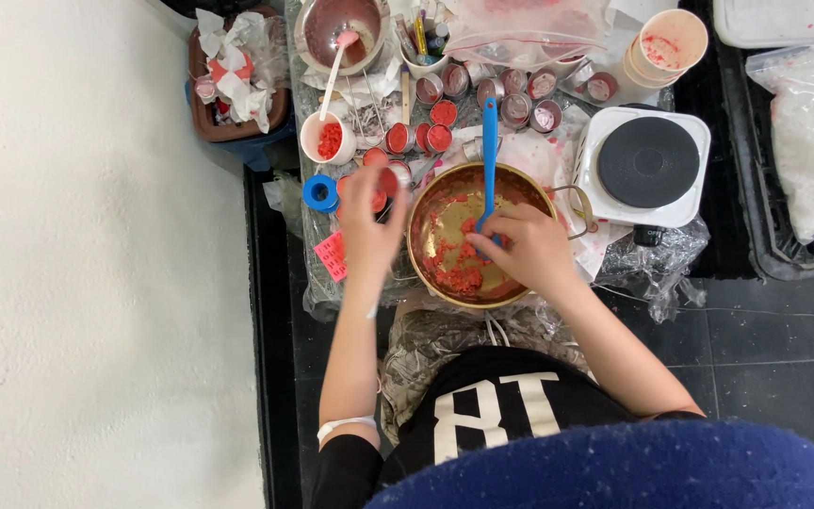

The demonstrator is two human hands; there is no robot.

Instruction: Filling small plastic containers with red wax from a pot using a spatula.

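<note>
The right hand (525, 247) is clamped on the blue spatula (489, 155), scraping red bits inside the brass bowl (426, 203) at table centre, so mixing seems in hand, while the left hand (369, 221) (blurred, grip unclear) hovers over 1 small red-filled tin (398, 139), likely needing steadier placement.

A rough white plastered wall (96, 283) fills the left side, meeting a floor of dark grey square tiles (774, 349); even, soft light falls from above, casting scarcely any shadows
</note>
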